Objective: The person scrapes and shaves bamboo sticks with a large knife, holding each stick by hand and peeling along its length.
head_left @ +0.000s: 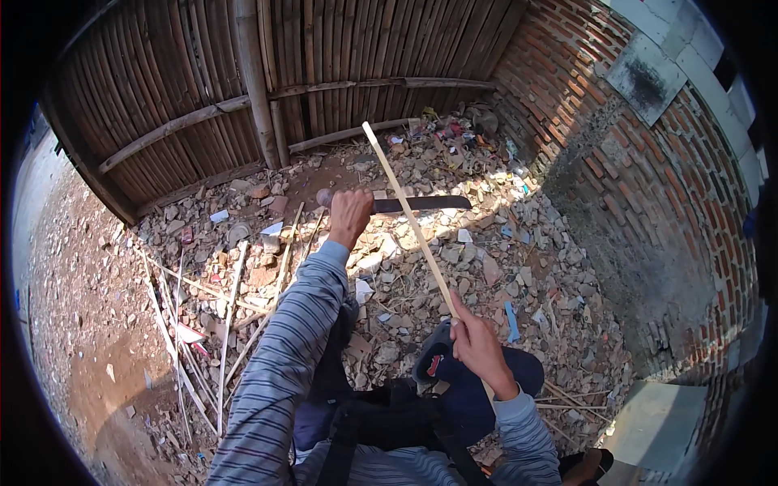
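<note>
My left hand [351, 217] is wrapped round the handle of a machete [438, 203], out in front of me over the rubble. Its rounded handle end sticks out left of the fist, and the dark blade points right. A long pale bamboo strip [421, 243] is closed in my right hand [478, 348], near my right knee. The strip slants up and to the left, its far end free. In this view the strip crosses over the blade; whether they touch I cannot tell. The strip's lower end runs behind my right hand and is partly hidden.
Several cut bamboo strips [231, 324] lie on the rubble to my left, with more thin pieces [575, 397] at my right. A bamboo fence [194, 73] stands ahead and a brick wall [648, 178] at the right. Broken stones and litter cover the ground [519, 275].
</note>
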A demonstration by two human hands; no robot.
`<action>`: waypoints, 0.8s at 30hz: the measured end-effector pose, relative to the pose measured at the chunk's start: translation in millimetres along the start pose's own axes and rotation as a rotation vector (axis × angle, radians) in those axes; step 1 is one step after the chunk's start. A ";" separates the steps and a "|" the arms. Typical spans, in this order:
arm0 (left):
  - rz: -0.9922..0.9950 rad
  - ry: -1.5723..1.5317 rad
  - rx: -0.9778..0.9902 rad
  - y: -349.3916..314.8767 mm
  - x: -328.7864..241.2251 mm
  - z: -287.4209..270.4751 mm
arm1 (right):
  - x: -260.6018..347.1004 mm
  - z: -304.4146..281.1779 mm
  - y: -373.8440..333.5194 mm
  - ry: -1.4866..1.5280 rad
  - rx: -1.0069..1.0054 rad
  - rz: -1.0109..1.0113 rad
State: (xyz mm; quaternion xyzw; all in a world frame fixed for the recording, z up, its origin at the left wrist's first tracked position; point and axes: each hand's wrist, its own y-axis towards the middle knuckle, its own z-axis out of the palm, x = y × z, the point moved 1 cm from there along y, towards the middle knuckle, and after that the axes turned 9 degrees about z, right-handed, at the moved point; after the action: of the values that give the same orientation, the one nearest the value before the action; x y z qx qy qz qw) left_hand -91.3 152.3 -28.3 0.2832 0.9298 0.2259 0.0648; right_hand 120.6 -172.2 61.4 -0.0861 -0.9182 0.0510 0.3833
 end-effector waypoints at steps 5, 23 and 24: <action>0.069 0.082 -0.030 3.9 -4.5 0.6 | 34.4 4.8 5.2 -0.104 -0.361 -0.194; 0.227 -0.019 -0.119 4.8 -41.1 0.0 | 10.3 7.5 -48.9 -0.157 -0.123 -0.002; 0.231 -0.020 -0.118 2.9 -43.9 3.9 | 12.0 7.4 -50.5 -0.156 -0.125 0.001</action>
State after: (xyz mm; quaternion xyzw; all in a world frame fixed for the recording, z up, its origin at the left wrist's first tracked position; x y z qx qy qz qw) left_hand -52.4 131.5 -30.8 0.3862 0.8755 0.2832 0.0642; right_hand 101.1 -219.5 72.6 -0.1059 -0.9465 0.0003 0.3047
